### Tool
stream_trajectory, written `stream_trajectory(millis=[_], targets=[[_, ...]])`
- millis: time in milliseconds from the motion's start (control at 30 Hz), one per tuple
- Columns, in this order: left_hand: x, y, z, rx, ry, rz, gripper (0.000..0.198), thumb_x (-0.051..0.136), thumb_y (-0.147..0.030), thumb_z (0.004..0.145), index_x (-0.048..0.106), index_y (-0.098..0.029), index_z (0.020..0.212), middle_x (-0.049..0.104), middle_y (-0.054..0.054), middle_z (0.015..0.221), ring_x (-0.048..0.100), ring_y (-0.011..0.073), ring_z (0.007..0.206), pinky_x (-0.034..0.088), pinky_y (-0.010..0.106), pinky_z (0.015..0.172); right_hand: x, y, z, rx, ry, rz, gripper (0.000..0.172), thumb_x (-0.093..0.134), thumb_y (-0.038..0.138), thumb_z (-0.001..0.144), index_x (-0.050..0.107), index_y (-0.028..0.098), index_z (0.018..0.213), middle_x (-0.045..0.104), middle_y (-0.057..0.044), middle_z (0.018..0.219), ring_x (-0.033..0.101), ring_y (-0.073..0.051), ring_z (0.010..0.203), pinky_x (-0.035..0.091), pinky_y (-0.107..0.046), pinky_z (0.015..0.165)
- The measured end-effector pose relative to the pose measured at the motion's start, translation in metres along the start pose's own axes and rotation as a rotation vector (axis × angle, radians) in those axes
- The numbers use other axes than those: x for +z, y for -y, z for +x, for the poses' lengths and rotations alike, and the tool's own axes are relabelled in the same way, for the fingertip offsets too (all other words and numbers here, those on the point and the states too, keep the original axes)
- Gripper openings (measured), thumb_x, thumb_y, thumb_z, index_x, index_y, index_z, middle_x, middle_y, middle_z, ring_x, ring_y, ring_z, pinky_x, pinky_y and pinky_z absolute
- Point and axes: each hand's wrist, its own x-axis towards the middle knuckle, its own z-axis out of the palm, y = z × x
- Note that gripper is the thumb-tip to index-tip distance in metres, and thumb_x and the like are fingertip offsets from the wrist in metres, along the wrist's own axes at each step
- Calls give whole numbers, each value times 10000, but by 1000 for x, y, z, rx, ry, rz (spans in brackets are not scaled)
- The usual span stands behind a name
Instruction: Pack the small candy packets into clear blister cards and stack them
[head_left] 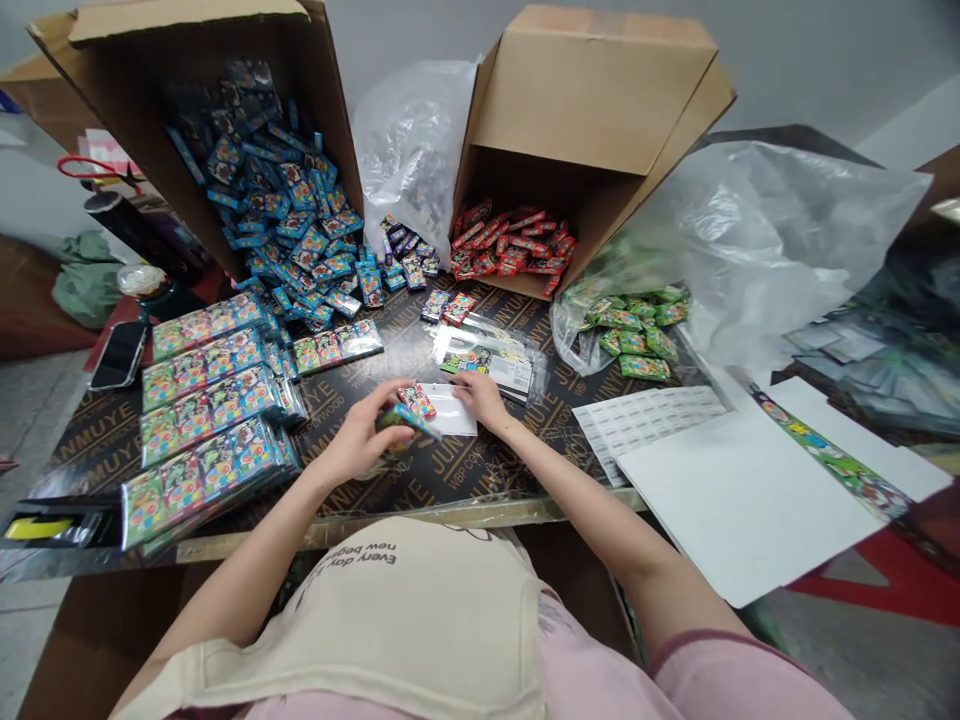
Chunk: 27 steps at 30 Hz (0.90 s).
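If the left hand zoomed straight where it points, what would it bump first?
Probably the white card, just beyond the small boxes the left hand holds. Depth is unclear; it might meet the right hand instead.

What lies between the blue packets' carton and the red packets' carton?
In the head view, a translucent plastic bag, with purple packets at its mouth.
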Motion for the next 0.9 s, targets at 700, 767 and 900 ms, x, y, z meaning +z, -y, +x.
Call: stream_trajectory(millis=[700, 767, 900], targets=[[6, 13, -3, -46, -315, -145, 151, 742, -315, 729, 768, -204, 826, 652, 25, 661, 536, 125, 592, 362, 237, 523, -36, 65, -12, -35, -179, 172, 313, 552, 336, 885, 521, 174, 1151, 619, -144, 1137, 578, -266, 1028, 459, -414, 867], [5, 9, -3, -63, -289, -162, 154, 722, -320, 744, 769, -195, 821, 657, 30, 668, 550, 128, 604, 377, 236, 531, -48, 93, -13, -32, -120, 517, 450, 613, 395, 847, 463, 230, 1237, 637, -96, 1120, 622, -217, 969, 495, -387, 853], [6, 5, -4, -150, -232, -284, 189, 710, -334, 744, 743, -157, 798, 687, 38, 710, 612, 148, 648, 468, 251, 608, -60, 135, -20, -1, 24, 885, 446, 686, 339, 793, 520, 245, 1196, 676, -1, 813, 648, -147, 729, 534, -301, 703]])
